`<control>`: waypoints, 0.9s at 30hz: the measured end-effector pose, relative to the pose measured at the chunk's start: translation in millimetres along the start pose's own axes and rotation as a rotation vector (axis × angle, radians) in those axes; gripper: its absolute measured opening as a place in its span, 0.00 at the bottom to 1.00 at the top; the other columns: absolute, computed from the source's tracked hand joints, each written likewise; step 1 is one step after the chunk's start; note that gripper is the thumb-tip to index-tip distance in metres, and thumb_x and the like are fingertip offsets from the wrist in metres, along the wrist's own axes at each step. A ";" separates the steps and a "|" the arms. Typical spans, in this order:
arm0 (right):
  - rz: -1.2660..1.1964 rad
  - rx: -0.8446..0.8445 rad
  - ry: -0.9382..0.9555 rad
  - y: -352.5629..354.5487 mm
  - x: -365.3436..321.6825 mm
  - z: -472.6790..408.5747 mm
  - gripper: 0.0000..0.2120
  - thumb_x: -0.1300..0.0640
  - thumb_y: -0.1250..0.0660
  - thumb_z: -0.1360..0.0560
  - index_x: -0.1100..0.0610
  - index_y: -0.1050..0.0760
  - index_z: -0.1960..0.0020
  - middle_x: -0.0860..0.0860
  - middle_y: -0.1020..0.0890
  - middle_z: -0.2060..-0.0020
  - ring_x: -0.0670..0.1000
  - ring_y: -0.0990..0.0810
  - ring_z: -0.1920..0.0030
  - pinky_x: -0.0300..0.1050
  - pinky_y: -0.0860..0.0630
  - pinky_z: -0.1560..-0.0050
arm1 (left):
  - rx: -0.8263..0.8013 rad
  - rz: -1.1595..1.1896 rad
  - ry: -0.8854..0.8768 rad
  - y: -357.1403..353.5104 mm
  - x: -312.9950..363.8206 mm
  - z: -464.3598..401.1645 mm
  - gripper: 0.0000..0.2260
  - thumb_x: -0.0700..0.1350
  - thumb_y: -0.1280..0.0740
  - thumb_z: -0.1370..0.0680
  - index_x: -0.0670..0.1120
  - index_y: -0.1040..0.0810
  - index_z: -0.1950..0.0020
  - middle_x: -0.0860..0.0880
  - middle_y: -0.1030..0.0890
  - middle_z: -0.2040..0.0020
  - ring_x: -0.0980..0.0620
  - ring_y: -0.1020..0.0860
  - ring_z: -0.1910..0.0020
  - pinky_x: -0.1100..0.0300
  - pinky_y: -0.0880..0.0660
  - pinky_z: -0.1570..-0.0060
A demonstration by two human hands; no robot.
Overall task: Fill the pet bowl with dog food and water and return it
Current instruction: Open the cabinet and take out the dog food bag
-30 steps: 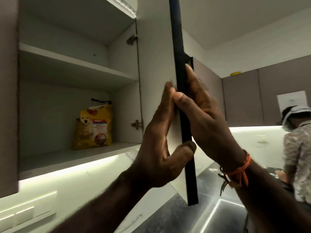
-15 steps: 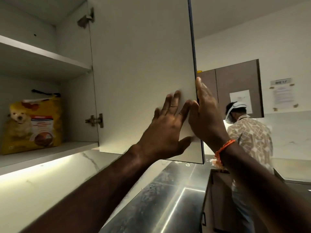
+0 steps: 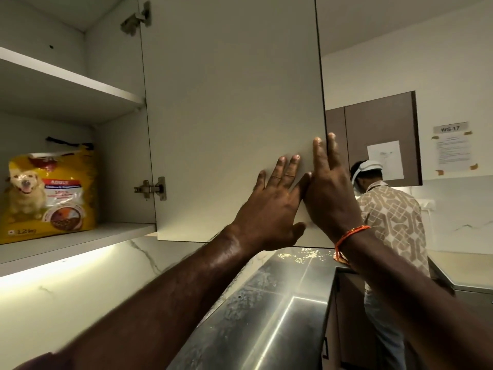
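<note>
A yellow dog food bag (image 3: 49, 192) with a dog's picture stands upright on the lower shelf of the open wall cabinet, at the far left. The white cabinet door (image 3: 229, 110) is swung wide open. My left hand (image 3: 274, 206) lies flat with straight fingers against the door's inner face near its lower right corner. My right hand (image 3: 326, 188) touches the door's free edge beside it, fingers straight and pointing up. No pet bowl is in view.
A shiny dark countertop (image 3: 266, 316) runs below the cabinet, with light specks scattered at its far end. Another person in a patterned shirt (image 3: 392, 225) stands at the right, back turned. Brown wall cabinets (image 3: 381, 129) and taped papers hang behind them.
The door has swung from edge-on to wide open. Both hands went from gripping its edge to lying flat on it. The view shifted right, so the bag now sits further left.
</note>
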State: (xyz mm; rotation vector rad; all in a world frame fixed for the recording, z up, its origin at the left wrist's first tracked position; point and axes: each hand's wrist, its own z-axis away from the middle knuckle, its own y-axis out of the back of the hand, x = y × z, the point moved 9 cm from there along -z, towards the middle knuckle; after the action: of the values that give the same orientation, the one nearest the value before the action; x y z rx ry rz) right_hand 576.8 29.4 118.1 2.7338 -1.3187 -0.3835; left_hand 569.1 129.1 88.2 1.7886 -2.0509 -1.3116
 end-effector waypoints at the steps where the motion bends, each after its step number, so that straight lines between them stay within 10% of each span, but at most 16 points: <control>1: 0.014 0.013 -0.009 1.0 -3.6 1.7 0.32 0.63 0.39 0.20 0.61 0.45 0.19 0.61 0.49 0.18 0.63 0.42 0.21 0.59 0.35 0.26 | 0.000 -0.004 0.009 2.6 -2.5 4.0 0.43 0.60 0.35 0.20 0.48 0.58 0.15 0.42 0.65 0.16 0.42 0.67 0.17 0.37 0.53 0.19; 11: -0.222 0.177 0.092 15.7 -126.8 31.3 0.30 0.58 0.34 0.26 0.58 0.34 0.25 0.59 0.38 0.22 0.59 0.36 0.24 0.56 0.32 0.29 | 0.207 -0.175 0.246 88.5 -62.4 102.2 0.37 0.61 0.42 0.18 0.47 0.52 0.15 0.41 0.58 0.15 0.41 0.61 0.16 0.36 0.54 0.19; 16: -0.546 0.086 0.125 -5.1 -210.3 47.3 0.37 0.54 0.30 0.25 0.59 0.42 0.21 0.56 0.34 0.26 0.47 0.21 0.45 0.47 0.18 0.58 | 0.215 -0.372 0.410 145.8 -114.6 185.5 0.41 0.64 0.38 0.22 0.47 0.49 0.15 0.40 0.56 0.15 0.39 0.57 0.16 0.36 0.52 0.20; 25: -0.868 -0.031 0.195 -57.4 -358.6 83.4 0.43 0.50 0.30 0.26 0.59 0.47 0.18 0.54 0.40 0.20 0.52 0.35 0.24 0.27 0.40 0.32 | 0.117 -0.684 0.781 235.9 -206.7 333.0 0.45 0.69 0.40 0.24 0.47 0.50 0.15 0.41 0.59 0.15 0.38 0.59 0.16 0.31 0.50 0.22; 27: -0.927 -0.086 0.217 -71.2 -391.9 86.9 0.44 0.47 0.31 0.26 0.57 0.49 0.18 0.53 0.45 0.19 0.53 0.40 0.21 0.37 0.38 0.26 | 0.081 -0.749 0.854 248.9 -224.3 357.8 0.47 0.71 0.39 0.24 0.48 0.54 0.15 0.41 0.62 0.15 0.38 0.61 0.16 0.29 0.51 0.23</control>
State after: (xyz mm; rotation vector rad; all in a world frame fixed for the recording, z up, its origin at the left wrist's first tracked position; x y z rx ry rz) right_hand 374.1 382.3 95.1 3.0114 0.0765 -0.1636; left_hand 236.2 486.7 127.9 2.6326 -1.0170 -0.3496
